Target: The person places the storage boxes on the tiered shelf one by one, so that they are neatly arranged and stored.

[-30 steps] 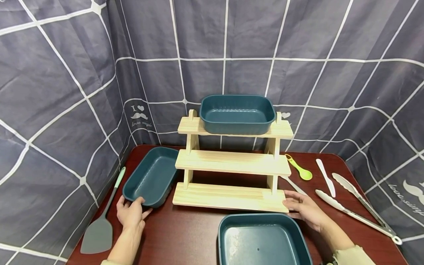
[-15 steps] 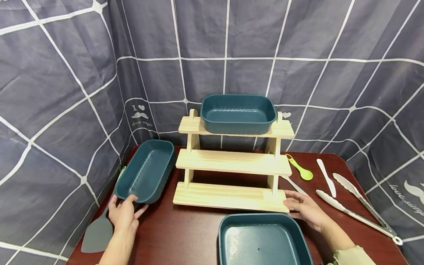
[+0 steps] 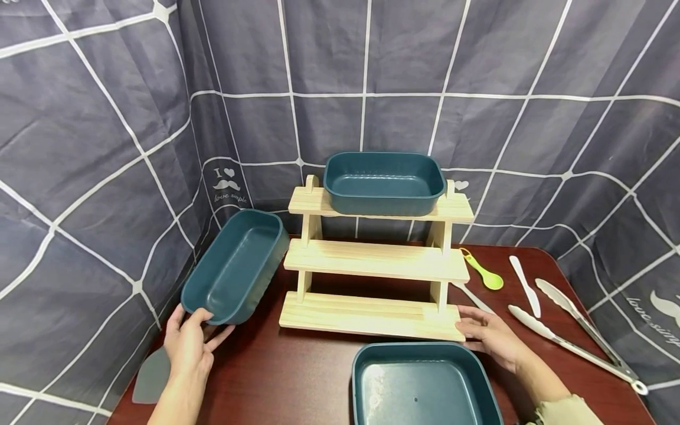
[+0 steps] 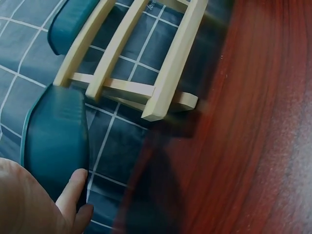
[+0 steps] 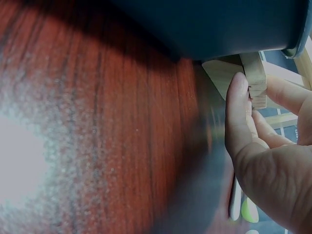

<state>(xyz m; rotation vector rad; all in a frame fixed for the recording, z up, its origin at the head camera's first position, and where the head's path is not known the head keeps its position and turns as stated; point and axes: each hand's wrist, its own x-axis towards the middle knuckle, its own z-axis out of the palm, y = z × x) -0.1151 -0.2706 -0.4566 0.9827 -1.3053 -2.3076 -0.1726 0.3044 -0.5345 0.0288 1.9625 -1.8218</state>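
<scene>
My left hand (image 3: 186, 347) pinches the near end of a deep teal rectangular bin (image 3: 234, 268), thumb over the rim and fingers underneath. The bin tilts, its far end raised, left of a three-tier wooden display shelf (image 3: 372, 260). In the left wrist view the bin's side (image 4: 56, 139) shows above a dark shadow on the table. At the right end of the lowest tier, my right hand (image 3: 491, 336) grips the board; the right wrist view has thumb and fingers around the board's end (image 5: 257, 83). Another teal bin (image 3: 385, 183) sits on the top tier.
A third, squarish teal bin (image 3: 425, 383) stands in front of the shelf. A grey spatula (image 3: 152, 376) lies partly hidden at left. To the right lie a green measuring spoon (image 3: 483, 271), a white knife (image 3: 526, 287) and tongs (image 3: 579, 348). Grey curtains (image 3: 340, 71) surround the table (image 3: 297, 378).
My left hand has moved left with the bin, whose far end has risen and which covers more of the spatula. The right hand has kept its grip on the shelf.
</scene>
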